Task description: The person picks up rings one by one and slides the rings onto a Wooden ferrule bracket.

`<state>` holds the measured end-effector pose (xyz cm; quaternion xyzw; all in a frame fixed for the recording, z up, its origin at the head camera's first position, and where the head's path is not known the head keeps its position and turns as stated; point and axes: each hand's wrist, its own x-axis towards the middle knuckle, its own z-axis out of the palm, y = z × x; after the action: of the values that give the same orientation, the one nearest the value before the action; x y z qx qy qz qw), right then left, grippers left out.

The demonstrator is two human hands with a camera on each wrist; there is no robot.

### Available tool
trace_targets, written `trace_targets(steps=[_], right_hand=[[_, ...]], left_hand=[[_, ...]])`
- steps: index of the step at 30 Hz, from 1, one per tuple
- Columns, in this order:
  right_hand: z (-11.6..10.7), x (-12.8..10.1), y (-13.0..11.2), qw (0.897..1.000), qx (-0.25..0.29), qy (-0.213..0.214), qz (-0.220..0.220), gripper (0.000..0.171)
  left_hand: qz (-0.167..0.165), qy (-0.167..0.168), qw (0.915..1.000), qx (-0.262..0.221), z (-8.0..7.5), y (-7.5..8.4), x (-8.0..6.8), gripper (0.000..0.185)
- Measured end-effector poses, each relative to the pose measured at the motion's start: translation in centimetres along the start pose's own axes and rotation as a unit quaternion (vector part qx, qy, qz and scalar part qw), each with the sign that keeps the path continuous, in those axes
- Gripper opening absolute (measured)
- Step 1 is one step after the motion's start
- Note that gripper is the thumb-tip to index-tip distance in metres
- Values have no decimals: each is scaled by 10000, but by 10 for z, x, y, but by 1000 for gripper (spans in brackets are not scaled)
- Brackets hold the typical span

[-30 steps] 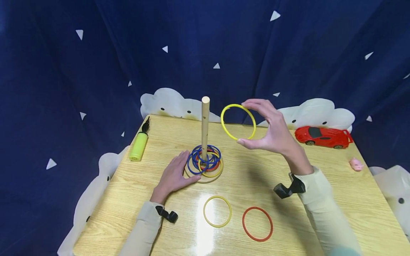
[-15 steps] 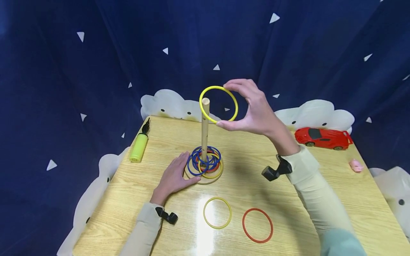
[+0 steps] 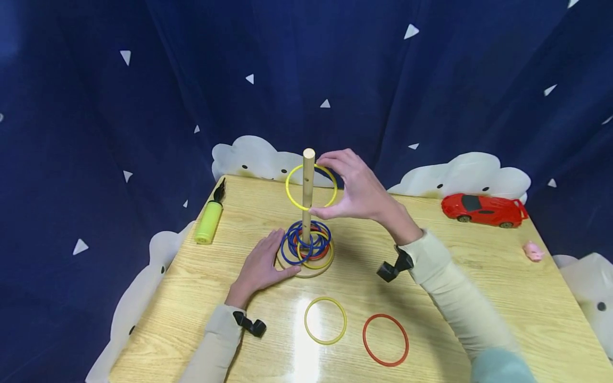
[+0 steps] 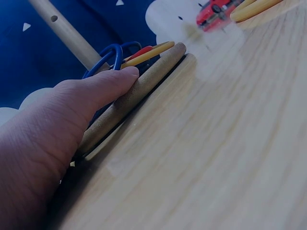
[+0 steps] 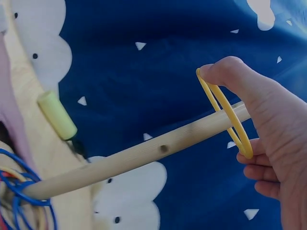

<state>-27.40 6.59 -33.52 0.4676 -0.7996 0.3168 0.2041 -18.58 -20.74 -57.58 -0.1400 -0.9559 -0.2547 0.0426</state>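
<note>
My right hand [image 3: 356,186] pinches a yellow ring [image 3: 288,183] between thumb and fingertips. The ring encircles the upper part of an upright wooden peg [image 3: 308,183]; the peg passes through it in the right wrist view too. Around the peg's foot lie several blue rings [image 4: 118,56] with red and yellow ones, heaped on a round wooden base [image 3: 311,275]. My left hand [image 3: 258,266] rests at the base's left side, fingers straight. In the left wrist view its thumb [image 4: 108,88] presses on the base rim; the other fingers are hidden there.
Nearer me on the wooden table lie another yellow ring [image 3: 305,321] and a red ring [image 3: 407,340]. A yellow-green hand pump [image 3: 209,222] lies at back left. A red toy car [image 3: 483,209] and a small pink toy [image 3: 533,251] are at right, before a blue curtain [image 3: 287,53].
My right hand has carried the yellow ring left, up over the peg's top, then down around its upper part. The left hand stays at the base.
</note>
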Motion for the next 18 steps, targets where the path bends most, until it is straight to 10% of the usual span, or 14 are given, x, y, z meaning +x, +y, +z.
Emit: trace_targets(steps=[18], right_hand=[[71, -56, 27, 9900, 0, -1047, 947, 94]], left_hand=[[19, 39, 10000, -24, -2, 1, 0, 117]])
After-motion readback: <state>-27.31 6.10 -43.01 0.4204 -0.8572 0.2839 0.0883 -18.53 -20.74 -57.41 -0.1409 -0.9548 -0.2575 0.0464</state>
